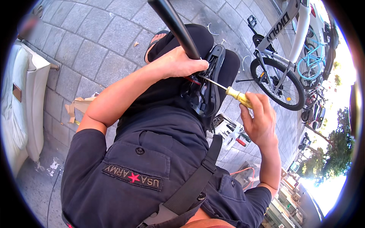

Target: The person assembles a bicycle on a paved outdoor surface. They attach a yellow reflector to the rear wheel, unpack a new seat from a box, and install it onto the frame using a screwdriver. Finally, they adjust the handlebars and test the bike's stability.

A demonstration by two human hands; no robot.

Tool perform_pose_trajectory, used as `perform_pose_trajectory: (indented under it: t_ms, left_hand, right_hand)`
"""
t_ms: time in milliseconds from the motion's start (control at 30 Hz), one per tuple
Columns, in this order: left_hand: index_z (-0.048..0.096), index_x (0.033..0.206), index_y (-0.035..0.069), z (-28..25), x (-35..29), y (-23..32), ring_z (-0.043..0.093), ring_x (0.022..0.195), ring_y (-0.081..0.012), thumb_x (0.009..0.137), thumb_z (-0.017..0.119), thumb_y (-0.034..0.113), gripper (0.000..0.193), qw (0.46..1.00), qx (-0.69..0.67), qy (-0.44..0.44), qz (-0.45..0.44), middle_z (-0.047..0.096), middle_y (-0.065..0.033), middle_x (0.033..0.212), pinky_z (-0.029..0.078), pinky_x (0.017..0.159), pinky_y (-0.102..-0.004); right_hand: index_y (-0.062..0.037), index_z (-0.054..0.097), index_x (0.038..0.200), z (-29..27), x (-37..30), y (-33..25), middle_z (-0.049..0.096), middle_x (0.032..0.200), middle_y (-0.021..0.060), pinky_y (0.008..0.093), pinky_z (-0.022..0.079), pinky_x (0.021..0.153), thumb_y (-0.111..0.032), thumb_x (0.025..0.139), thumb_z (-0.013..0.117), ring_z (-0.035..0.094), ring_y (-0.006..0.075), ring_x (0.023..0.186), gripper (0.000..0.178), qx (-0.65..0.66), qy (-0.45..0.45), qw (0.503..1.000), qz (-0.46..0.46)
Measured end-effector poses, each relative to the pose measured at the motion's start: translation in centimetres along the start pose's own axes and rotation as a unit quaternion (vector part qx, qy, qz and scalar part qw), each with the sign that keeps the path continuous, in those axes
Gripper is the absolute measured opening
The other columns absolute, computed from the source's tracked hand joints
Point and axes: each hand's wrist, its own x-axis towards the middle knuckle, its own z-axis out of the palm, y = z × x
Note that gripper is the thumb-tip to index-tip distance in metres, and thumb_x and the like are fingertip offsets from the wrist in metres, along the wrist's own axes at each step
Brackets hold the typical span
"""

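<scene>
Upside down across my lap lies a black bicycle saddle (pixel 216 78), its underside facing up. A black seat post (pixel 175 27) rises from it, slanting up and to the left. My left hand (pixel 178 65) is closed around the post's lower end, where it meets the saddle. In my right hand (pixel 262 118) is a screwdriver (pixel 238 96) with a yellowish handle, gripped in the fingers. Its metal shaft points left into the saddle's underside, near my left thumb. The exact spot its tip touches is too small to make out. A small red part shows beside the tip.
A white tray (pixel 228 142) of hand tools sits on the paving (pixel 93 57) by my right knee. Ahead right stands a bicycle (pixel 283 36) with a grey-white frame, a light-blue bicycle (pixel 311 62) beyond it. Torn cardboard (pixel 78 108) and a padded pale seat (pixel 36 110) are at left.
</scene>
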Motion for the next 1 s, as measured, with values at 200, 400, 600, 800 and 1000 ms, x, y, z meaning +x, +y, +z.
perform_pose_trajectory:
  t_ms: [200,400,600,800,1000]
  left_hand:
    - [0.063,0.070,0.001,0.6,-0.3,0.7,0.054,0.060,-0.0106,0.092,0.069,0.031,0.038,1.000,-0.005,0.008,-0.023,0.057,-0.0010,0.063,0.046,0.054,-0.0313]
    - [0.073,0.081,0.000,0.5,0.7,3.3,0.074,0.066,-0.0236,0.087,0.065,0.048,0.049,0.980,0.187,-0.031,-0.054,0.073,-0.0144,0.074,0.061,0.069,-0.0354]
    - [0.074,0.093,0.000,0.9,0.2,6.3,0.073,0.075,-0.0251,0.090,0.069,0.047,0.047,0.975,0.211,-0.063,-0.038,0.073,-0.0141,0.079,0.058,0.075,-0.0402]
    - [0.052,0.152,0.006,-3.4,0.9,3.7,0.073,0.102,-0.0209,0.080,0.093,0.026,0.086,0.930,0.162,-0.322,0.075,0.071,-0.0145,0.121,0.059,0.093,-0.0359]
    - [0.054,0.150,0.014,-3.7,0.1,3.4,0.073,0.106,-0.0202,0.079,0.092,0.012,0.081,0.940,0.122,-0.316,0.033,0.071,-0.0123,0.122,0.059,0.098,-0.0355]
  right_hand:
    - [-0.0029,0.068,0.120,1.0,-1.1,0.2,0.055,0.070,-0.0029,0.0295,0.042,0.055,-0.027,0.104,0.071,0.051,0.0064,0.062,0.029,0.205,-0.045,0.953,0.220]
    - [-0.0047,0.063,0.120,0.6,-1.1,4.0,0.058,0.087,-0.0032,0.0211,0.039,0.062,-0.023,0.103,0.072,0.047,0.0031,0.070,0.026,0.330,-0.042,0.892,0.306]
    - [-0.0010,0.064,0.122,2.2,-3.0,6.3,0.060,0.102,0.0015,0.0256,0.046,0.079,-0.015,0.098,0.077,0.055,0.0094,0.089,0.030,0.210,-0.024,0.961,0.178]
    - [-0.0015,0.070,0.123,4.0,-3.6,7.2,0.061,0.096,0.0010,0.0260,0.045,0.076,-0.018,0.096,0.080,0.054,0.0100,0.084,0.033,0.255,-0.021,0.947,0.193]
    - [-0.0031,0.071,0.121,3.4,-3.6,4.8,0.066,0.099,0.0062,0.0279,0.047,0.070,-0.012,0.091,0.083,0.060,0.0130,0.082,0.034,0.202,-0.008,0.971,0.128]
